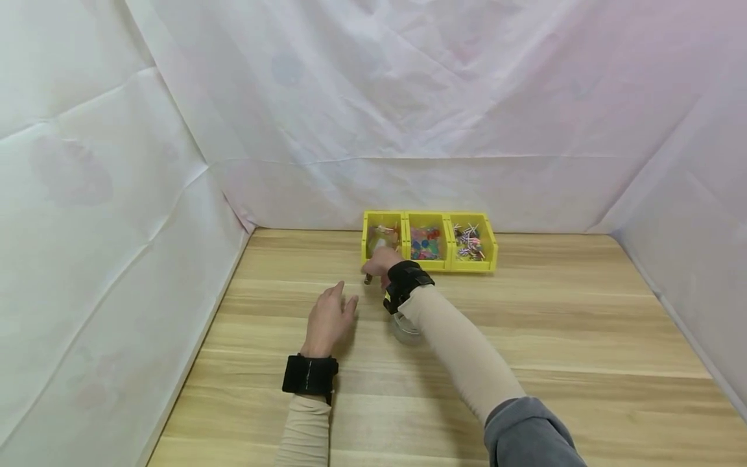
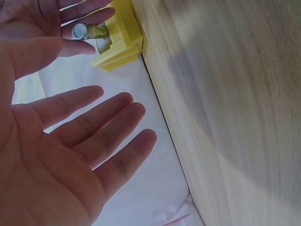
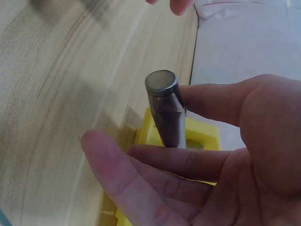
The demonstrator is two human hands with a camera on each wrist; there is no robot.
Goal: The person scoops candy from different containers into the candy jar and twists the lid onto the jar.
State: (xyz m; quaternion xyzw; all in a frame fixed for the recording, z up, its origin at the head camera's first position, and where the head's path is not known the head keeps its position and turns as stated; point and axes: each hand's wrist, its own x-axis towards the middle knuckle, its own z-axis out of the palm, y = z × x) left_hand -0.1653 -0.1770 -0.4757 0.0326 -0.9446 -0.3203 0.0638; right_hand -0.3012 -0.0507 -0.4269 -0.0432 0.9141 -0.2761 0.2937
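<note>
My right hand (image 1: pixel 382 261) reaches over the front of the left yellow bin (image 1: pixel 364 243). In the right wrist view its thumb and a finger pinch a shiny metal handle (image 3: pixel 167 110) with a flat round end. The handle's far end is hidden in the bin, so the kind of utensil cannot be told. My left hand (image 1: pixel 329 318) hovers over the table to the left, fingers spread and holding nothing. A clear round container (image 1: pixel 406 332) stands below my right wrist, partly covered by it.
Beside the left bin are a middle bin (image 1: pixel 428 265) of colourful small pieces and a right bin (image 1: pixel 493 250) of small striped sticks. The bins stand at the back of the wooden table (image 1: pixel 583 311), against a white cloth wall (image 1: pixel 408 97).
</note>
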